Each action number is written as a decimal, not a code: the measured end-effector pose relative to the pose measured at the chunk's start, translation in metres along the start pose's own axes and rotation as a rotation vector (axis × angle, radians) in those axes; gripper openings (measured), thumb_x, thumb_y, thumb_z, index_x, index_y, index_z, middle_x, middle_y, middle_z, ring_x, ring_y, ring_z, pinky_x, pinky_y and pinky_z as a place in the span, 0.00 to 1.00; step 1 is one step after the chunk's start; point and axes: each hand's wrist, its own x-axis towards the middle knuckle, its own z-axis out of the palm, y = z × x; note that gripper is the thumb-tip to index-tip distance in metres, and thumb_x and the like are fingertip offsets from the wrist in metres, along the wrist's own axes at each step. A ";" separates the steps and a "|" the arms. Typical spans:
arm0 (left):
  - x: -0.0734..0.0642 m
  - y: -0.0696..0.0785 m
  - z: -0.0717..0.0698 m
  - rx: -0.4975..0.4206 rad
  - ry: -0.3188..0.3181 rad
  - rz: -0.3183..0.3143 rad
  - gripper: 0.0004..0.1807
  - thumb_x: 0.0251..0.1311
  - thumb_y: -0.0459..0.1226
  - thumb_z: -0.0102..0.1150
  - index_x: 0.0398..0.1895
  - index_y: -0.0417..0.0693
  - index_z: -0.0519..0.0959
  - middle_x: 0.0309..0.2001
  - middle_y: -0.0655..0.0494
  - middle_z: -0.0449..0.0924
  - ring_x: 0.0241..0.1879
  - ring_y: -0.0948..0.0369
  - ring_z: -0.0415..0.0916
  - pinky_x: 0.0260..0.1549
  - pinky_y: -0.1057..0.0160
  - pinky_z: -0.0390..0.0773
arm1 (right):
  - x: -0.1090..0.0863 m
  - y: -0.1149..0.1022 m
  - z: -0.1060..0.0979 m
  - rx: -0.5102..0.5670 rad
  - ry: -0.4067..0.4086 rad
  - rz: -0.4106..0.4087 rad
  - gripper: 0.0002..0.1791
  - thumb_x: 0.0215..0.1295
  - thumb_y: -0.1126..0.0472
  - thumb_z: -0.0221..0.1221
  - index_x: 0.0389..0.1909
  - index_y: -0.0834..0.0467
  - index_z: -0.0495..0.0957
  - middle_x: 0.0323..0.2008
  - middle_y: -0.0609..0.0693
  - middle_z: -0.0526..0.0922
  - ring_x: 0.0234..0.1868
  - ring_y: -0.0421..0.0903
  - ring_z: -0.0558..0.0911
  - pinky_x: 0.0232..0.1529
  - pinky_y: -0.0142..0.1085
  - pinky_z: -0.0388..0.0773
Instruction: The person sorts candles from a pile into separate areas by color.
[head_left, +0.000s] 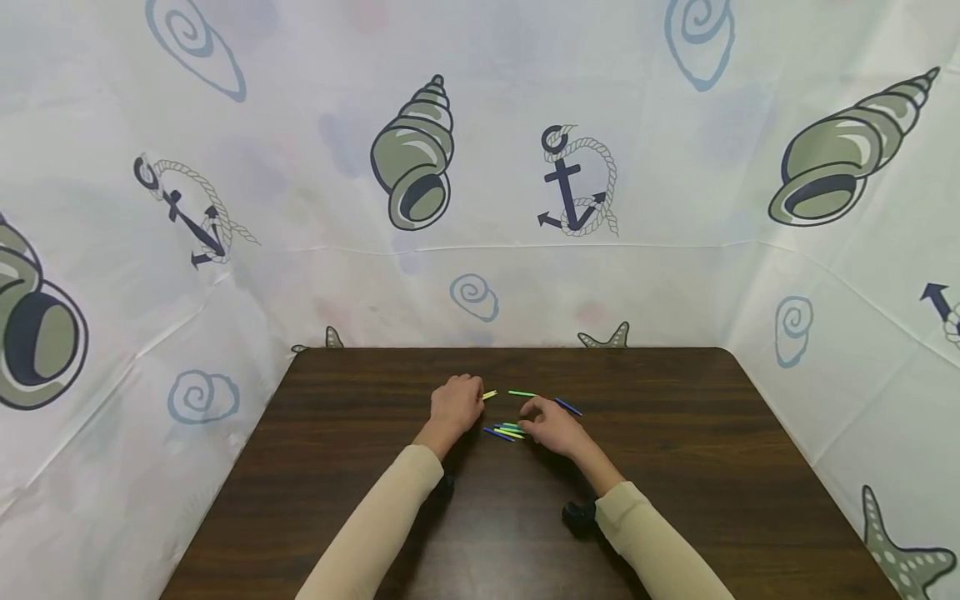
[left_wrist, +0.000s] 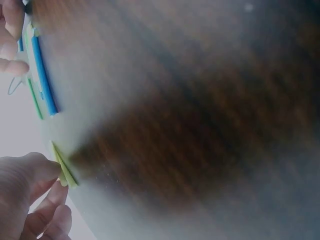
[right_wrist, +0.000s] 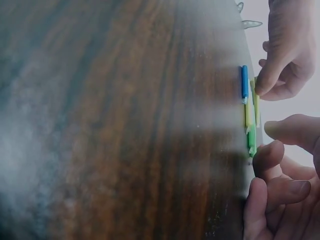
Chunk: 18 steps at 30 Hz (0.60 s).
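My left hand (head_left: pixel 457 402) pinches a pair of thin yellow sticks (left_wrist: pixel 65 167) between thumb and forefinger, close to the tabletop. To the right, my right hand (head_left: pixel 555 427) hovers by a small group of short coloured sticks (head_left: pixel 510 432), blue, green and yellow, lying side by side. In the right wrist view its thumb and forefinger are apart beside a green stick (right_wrist: pixel 251 140), with nothing visible between them. A separate green stick (head_left: pixel 522 393) lies behind the group. A dark blue stick (head_left: pixel 568 407) lies just beyond the right hand.
The dark wood-grain table (head_left: pixel 510 517) stands against a pale cloth (head_left: pixel 510 275) printed with shells and anchors, which hangs at the back and both sides. Black wrist devices (head_left: pixel 577 517) show under the sleeves.
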 end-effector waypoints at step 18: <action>0.001 0.004 0.001 -0.008 0.011 -0.032 0.04 0.72 0.40 0.67 0.46 0.54 0.86 0.41 0.57 0.85 0.41 0.54 0.85 0.42 0.46 0.86 | 0.002 -0.003 -0.001 -0.108 0.021 0.028 0.05 0.77 0.53 0.63 0.42 0.49 0.85 0.27 0.46 0.83 0.26 0.44 0.78 0.26 0.38 0.72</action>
